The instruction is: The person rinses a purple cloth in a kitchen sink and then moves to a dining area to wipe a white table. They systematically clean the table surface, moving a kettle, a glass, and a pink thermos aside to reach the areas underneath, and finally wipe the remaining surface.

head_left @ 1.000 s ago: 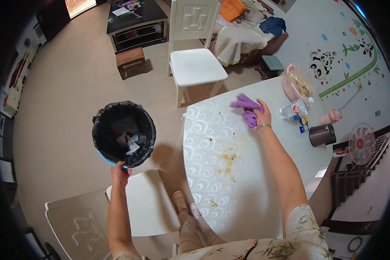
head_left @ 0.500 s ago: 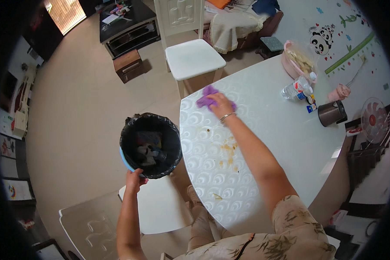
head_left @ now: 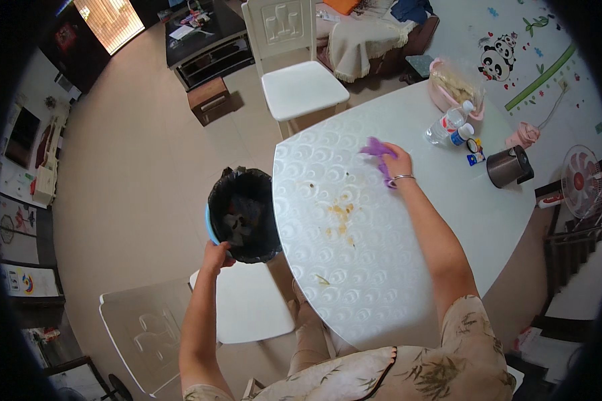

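Gripped at its near rim by my left hand [head_left: 217,256] is a blue trash bin [head_left: 211,224]. Its black bag liner [head_left: 255,247] folds over the rim, and crumpled waste lies inside. The bin is beside the left edge of the white patterned table [head_left: 388,281]. Over the tabletop, my right hand [head_left: 399,160] closes around a purple cloth [head_left: 379,148], part of which sticks out past the fingers. Yellowish food smears [head_left: 341,215] and small dark crumbs mark the table nearer to me. A thin greenish scrap [head_left: 322,280] lies closer still.
At the table's far right are a pink basin [head_left: 441,100], a clear plastic bottle [head_left: 441,129], a smaller blue-labelled bottle [head_left: 461,136] and a dark kettle [head_left: 507,167]. One white chair [head_left: 304,90] stands beyond the table, another [head_left: 247,307] at the lower left.
My right hand has moved right across the table with the purple cloth, away from the far left corner. The bin in my left hand has shifted slightly right, closer against the table edge.
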Demonstrator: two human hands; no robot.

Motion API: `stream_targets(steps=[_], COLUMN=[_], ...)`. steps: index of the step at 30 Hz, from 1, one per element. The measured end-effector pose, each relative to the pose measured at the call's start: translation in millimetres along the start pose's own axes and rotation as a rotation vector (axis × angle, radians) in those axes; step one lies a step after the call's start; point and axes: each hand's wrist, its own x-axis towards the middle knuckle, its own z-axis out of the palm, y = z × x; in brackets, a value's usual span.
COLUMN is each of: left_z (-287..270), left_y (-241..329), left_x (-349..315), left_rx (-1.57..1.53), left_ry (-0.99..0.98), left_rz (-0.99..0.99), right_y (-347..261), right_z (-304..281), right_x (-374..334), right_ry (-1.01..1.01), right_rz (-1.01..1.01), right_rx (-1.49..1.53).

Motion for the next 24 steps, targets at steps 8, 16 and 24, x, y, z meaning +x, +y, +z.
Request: stream_targets(steps=[8, 16, 24], left_z=[7, 8, -11], left_y=[5, 0, -13], left_x=[-14, -11, -6], left_rx=[0.057, 0.052, 0.059], left_ry=[-0.019, -0.03, -0.082], left_rz=[-0.047, -0.058, -0.016], right_y=[70, -3, -113], right_z=[39, 218, 225], right_x=[-58, -120, -192], right_ry=[0.174, -0.174, -0.193], right_rz=[-0.165, -0.139, -0.362], right_rx=[-0.632, -0.375, -0.07])
